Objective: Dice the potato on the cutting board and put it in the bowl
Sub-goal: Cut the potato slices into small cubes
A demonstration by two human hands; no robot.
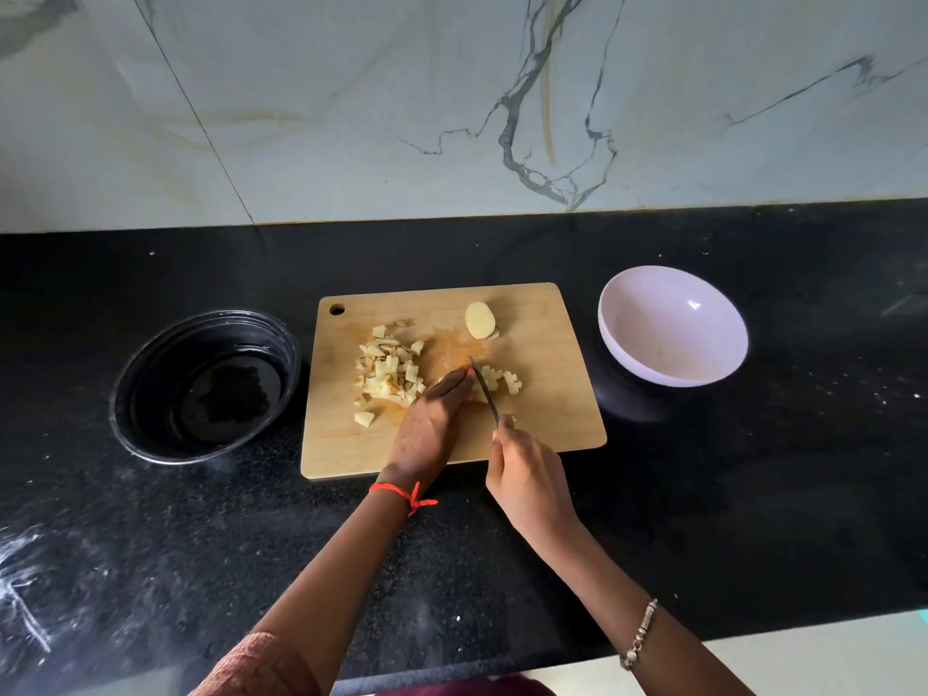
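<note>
Black stone countertop (150, 519) is carrying the cutting board (552, 394). The right hand (527, 477) is gripping the knife (484, 389), dicing potato strips (502, 381) that the left hand (427, 427) is pressing with straight fingers (452, 383). Keep fingertips behind the blade. The white bowl (673, 334) is standing empty, right of the board.

We see a kitchen: a black speckled stone table (703, 494) runs under a white grey-veined marble wall (351, 92). On it sit a rectangular wooden cutting board (552, 344) with pale diced potato pieces (389, 374) and a thin dark knife (484, 394) over it, a round white bowl (673, 329) and a round black bowl (160, 359).
</note>
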